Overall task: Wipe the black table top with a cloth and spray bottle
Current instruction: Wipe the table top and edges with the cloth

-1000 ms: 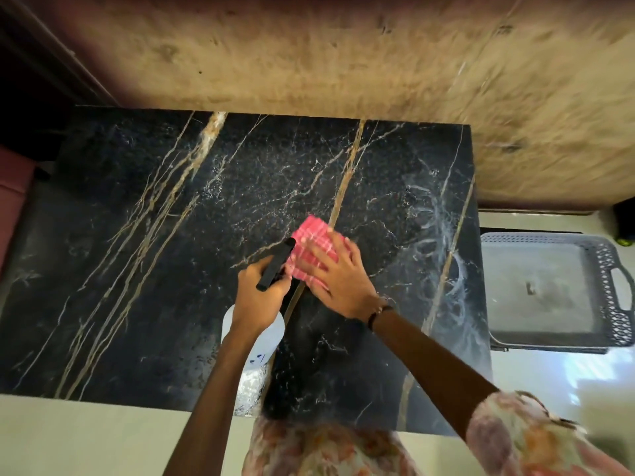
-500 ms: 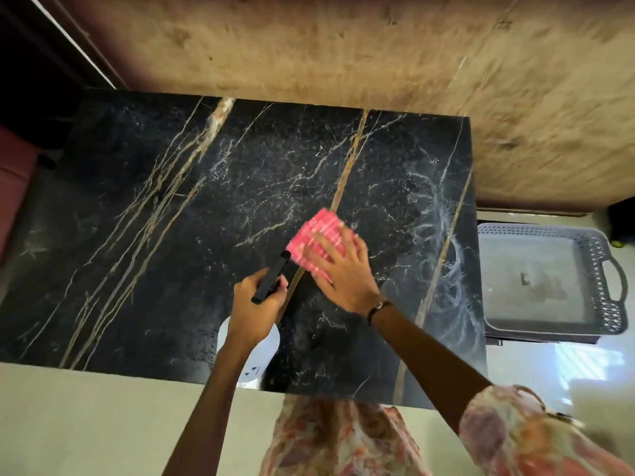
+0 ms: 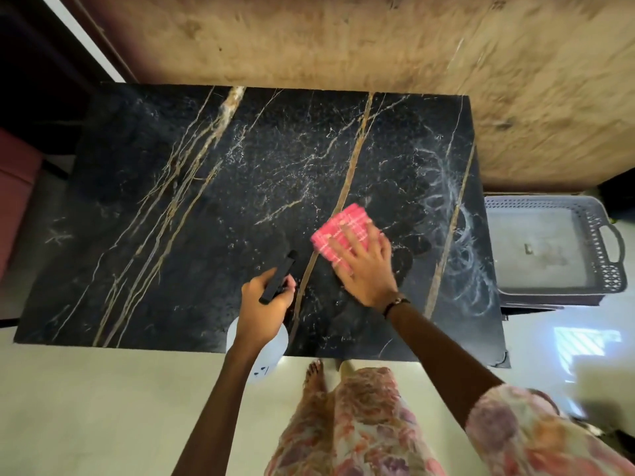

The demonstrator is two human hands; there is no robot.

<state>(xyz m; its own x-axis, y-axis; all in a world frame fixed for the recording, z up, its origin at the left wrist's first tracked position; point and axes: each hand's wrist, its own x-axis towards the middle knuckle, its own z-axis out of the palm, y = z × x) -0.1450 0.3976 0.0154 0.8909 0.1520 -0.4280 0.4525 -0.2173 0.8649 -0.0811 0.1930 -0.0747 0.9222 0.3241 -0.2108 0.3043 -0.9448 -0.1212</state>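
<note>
The black marble table top [image 3: 192,214] with gold veins fills the middle of the view. A folded pink checked cloth [image 3: 338,228] lies flat on it, right of centre. My right hand [image 3: 364,266] presses on the cloth with spread, straight fingers. My left hand [image 3: 263,304] grips the spray bottle [image 3: 261,355] by its black head, near the table's front edge; the white body hangs below my hand, partly hidden. White swirled smears mark the table's right side.
A grey plastic tray [image 3: 615,249] with a latticed rim stands on the floor right of the table. A rough brown wall [image 3: 343,39] runs behind. Pale floor lies in front, where my foot [image 3: 314,376] shows.
My right hand has slid the pink cloth to the right across the table. My left hand with the spray bottle has drawn slightly back toward the front edge.
</note>
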